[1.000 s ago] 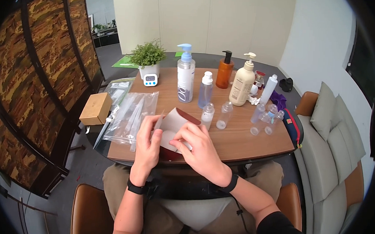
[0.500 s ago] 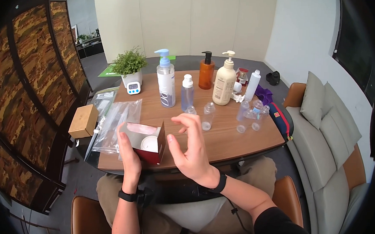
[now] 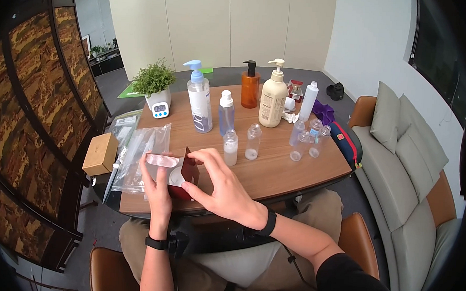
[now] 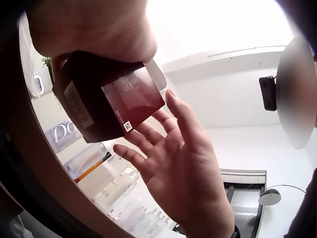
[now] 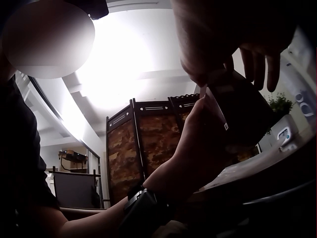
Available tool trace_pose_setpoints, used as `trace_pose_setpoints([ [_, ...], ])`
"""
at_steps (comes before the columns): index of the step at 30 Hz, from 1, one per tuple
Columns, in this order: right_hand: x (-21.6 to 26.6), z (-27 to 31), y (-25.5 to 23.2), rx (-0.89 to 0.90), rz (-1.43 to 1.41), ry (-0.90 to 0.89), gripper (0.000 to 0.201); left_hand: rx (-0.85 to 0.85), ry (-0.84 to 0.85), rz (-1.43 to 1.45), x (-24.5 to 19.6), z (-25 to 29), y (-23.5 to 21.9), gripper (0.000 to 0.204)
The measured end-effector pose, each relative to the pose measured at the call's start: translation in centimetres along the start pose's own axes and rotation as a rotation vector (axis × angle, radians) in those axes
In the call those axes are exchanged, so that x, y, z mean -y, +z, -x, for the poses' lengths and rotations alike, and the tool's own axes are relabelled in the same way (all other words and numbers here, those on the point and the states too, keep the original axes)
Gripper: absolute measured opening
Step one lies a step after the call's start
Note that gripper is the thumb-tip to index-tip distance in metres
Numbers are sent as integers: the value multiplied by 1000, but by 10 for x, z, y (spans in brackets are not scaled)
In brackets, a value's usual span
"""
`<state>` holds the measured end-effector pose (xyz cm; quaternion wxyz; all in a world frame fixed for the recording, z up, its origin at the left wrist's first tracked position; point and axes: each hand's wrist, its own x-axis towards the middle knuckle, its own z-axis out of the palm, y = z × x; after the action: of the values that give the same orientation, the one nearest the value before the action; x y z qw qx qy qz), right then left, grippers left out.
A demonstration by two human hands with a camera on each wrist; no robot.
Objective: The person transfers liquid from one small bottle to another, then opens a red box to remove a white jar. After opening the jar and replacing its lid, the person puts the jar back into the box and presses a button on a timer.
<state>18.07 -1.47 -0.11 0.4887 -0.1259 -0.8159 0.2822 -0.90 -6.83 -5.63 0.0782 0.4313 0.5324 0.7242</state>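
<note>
My left hand (image 3: 158,197) holds a dark red box (image 4: 131,91), its thumb lying over the near edge and its fingers along the left side. The box's top is open, and a white round lid (image 3: 176,177) shows inside. A shiny pale-pink strip (image 3: 162,161) lies along the far left of the opening. My right hand (image 3: 227,193) is at the box's right side, thumb tip by the near corner and index finger beside the raised flap (image 3: 190,167). In the left wrist view, its fingers are spread and only loosely bent under the box's edge.
A clear zip bag (image 3: 141,156) and a cardboard box (image 3: 100,153) lie left. Behind stand a potted plant (image 3: 152,84), a timer (image 3: 160,109), a blue-topped pump bottle (image 3: 199,103), an amber bottle (image 3: 250,88) and a cream bottle (image 3: 273,100). Several small clear bottles (image 3: 252,141) stand right.
The right hand first works inside the box opening, then lifts away to the right, and now is back at the box's right side. The box has come more upright and shifted left in view.
</note>
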Motion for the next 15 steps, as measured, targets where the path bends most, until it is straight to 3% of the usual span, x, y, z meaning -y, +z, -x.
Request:
trace_pose_setpoints([
  [7, -2, -1, -3, 86, 13, -39, 68, 154, 88, 63, 2, -10, -8, 52],
  [13, -2, 4, 3, 124, 118, -13, 73, 202, 41, 27, 10, -7, -5, 47],
  [15, -5, 6, 5, 124, 74, 95, 73, 188, 28, 18, 8, -8, -4, 46],
])
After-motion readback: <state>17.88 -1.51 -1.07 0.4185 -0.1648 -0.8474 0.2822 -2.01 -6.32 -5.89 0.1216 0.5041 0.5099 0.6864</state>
